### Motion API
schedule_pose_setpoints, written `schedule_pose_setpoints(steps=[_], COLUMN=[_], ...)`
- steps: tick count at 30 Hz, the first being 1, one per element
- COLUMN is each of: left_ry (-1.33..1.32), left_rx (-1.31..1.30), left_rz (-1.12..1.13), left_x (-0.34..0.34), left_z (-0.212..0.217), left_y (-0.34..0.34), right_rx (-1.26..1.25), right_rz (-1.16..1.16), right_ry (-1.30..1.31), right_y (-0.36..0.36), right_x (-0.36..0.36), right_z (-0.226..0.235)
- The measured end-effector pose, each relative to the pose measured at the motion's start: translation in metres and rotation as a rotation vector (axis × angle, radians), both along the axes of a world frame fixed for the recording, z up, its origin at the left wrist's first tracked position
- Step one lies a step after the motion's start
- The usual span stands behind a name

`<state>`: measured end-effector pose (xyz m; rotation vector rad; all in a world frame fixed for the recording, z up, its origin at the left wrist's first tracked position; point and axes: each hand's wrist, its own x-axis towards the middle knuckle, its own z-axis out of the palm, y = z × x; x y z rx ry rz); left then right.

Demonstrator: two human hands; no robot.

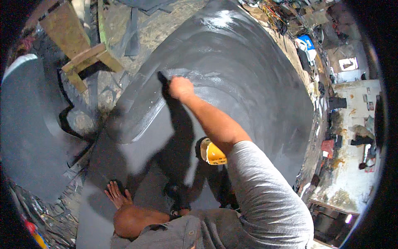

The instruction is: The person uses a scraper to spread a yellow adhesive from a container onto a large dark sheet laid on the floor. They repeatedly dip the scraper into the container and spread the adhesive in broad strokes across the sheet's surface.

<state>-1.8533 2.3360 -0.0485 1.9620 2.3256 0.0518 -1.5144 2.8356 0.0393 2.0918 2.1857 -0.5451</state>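
Note:
A large dark grey sheet (273,103) spreads out in front of me, with a wet, glossy, streaked coating over its far part and a matt near part. My right hand (181,88) is closed over the sheet, round a small dark tool (162,77); its kind is hard to make out against the shadow. Streaks of wet liquid lie beside it. Fingers spread, my left hand (118,194) rests flat on the matt part at the near left. Partly behind my right arm stands a yellow container (215,153) with a pale, smeared rim.
Another dark sheet (29,128) curves along the left side. Beyond it is a wooden frame-like piece of furniture (85,60) among dark offcuts (132,35). Clutter lines the right edge, including a blue and white package (306,45) and a red item (327,147) near the stained wall.

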Motion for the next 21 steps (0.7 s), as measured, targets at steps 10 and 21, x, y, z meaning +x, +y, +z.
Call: schedule_pose_setpoints(steps=[10,21], left_ry=[0.006,0.046], left_rx=[-0.061,0.004], left_rz=[0.025,-0.014], left_x=[0.004,0.027], left_z=[0.015,0.036], left_y=[0.010,0.046], right_rx=[0.053,-0.161], right_rz=[0.836,0.321], right_ry=[-0.297,-0.371], right_y=[-0.043,-0.178], right_x=[-0.007,0.337], right_z=[0.005,0.011])
